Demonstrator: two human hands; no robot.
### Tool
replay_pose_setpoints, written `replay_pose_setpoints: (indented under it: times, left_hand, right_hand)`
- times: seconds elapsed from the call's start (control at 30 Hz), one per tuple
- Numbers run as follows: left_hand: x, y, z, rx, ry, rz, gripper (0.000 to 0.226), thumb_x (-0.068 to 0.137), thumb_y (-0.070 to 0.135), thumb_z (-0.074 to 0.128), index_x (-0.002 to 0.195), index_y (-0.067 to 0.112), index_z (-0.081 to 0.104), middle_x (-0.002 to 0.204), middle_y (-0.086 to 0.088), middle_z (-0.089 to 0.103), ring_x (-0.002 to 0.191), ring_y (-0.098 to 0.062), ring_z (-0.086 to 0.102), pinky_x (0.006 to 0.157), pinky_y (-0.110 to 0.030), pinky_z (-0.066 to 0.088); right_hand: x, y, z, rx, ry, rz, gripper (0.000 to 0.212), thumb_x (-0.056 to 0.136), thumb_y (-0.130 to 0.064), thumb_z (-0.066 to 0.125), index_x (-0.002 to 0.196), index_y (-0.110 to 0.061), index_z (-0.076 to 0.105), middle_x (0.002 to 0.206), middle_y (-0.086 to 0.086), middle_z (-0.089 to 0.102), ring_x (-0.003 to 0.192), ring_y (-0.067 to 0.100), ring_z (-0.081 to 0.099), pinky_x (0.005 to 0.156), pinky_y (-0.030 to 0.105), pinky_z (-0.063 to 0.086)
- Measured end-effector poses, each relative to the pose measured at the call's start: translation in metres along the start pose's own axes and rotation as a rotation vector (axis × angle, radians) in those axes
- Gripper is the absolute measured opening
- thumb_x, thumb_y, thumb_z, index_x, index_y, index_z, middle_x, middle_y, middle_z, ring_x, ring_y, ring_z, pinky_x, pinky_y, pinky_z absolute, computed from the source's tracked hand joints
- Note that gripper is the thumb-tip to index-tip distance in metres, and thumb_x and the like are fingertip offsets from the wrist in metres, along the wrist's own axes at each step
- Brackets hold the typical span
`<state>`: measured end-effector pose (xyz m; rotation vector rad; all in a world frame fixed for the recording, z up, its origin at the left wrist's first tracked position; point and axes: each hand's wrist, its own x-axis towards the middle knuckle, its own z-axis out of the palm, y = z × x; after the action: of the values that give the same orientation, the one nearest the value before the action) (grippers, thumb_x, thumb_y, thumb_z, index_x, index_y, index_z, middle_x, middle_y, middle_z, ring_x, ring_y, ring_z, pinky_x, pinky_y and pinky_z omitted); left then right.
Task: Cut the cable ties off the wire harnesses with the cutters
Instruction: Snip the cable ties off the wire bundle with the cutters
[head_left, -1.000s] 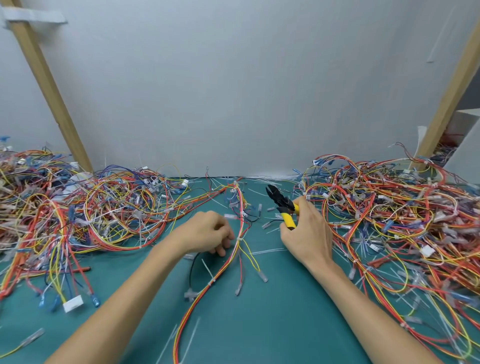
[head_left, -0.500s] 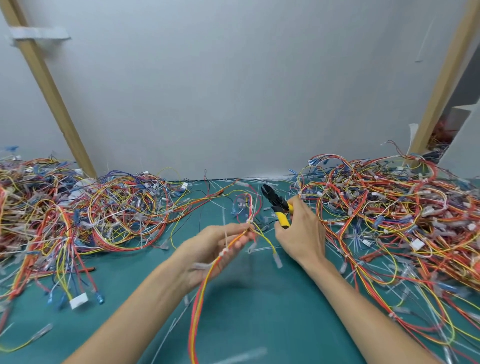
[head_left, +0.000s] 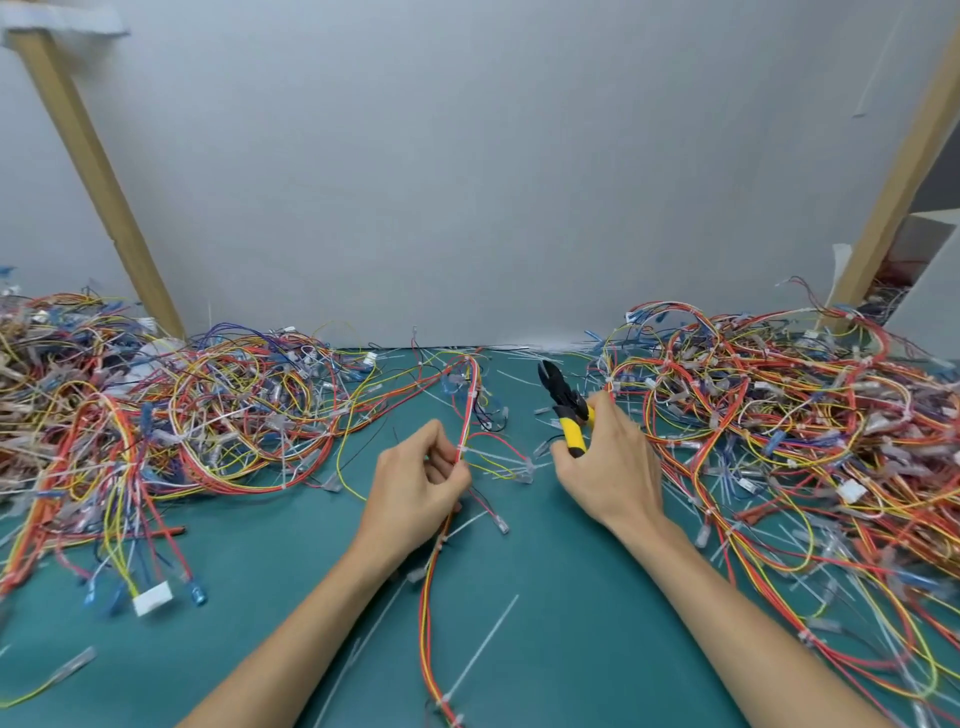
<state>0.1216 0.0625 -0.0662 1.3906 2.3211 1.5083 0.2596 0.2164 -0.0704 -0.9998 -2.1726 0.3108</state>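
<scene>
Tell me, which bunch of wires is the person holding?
The red-and-yellow harness in the middle, pinched by the left hand. The left pile and right pile just lie on the green mat.

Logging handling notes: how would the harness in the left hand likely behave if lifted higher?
Probably floppy: the harness curves and sags either side of the left hand. Likely light, since a fingertip pinch holds it. Branch ends may snag the wire pile.

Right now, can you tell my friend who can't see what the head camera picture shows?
A person's left hand pinches a red-and-yellow wire harness over a green table, while the right hand grips yellow-handled cutters beside it. Tangled wire piles lie on both sides.
</scene>
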Motion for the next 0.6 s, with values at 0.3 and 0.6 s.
replay_pose_setpoints:
  times: [0.3, 0.6]
  left_hand:
    - [0.0, -0.003, -0.003, -0.044, -0.025, -0.02, 0.026, 0.078, 0.0, 0.063, 0.067, 0.015, 0.045, 0.052, 0.004, 0.054, 0.046, -0.01, 0.064, 0.046, -0.014, 0.04]
    - [0.001, -0.006, -0.003, -0.036, 0.069, -0.073, 0.029, 0.075, 0.004, 0.066, 0.062, 0.02, 0.045, 0.047, 0.007, 0.046, 0.048, -0.015, 0.064, 0.051, -0.025, 0.047]
  right_hand:
    - [0.0, -0.001, -0.002, 0.025, 0.009, -0.002, 0.03, 0.079, -0.032, 0.065, 0.096, -0.023, 0.042, 0.081, -0.005, 0.051, 0.073, 0.024, 0.051, 0.06, 0.031, 0.033]
    - [-0.021, -0.058, -0.03, 0.622, -0.149, -0.326, 0.018, 0.072, -0.015, 0.062, 0.085, -0.015, 0.048, 0.069, 0.002, 0.052, 0.061, 0.024, 0.049, 0.059, 0.037, 0.042]
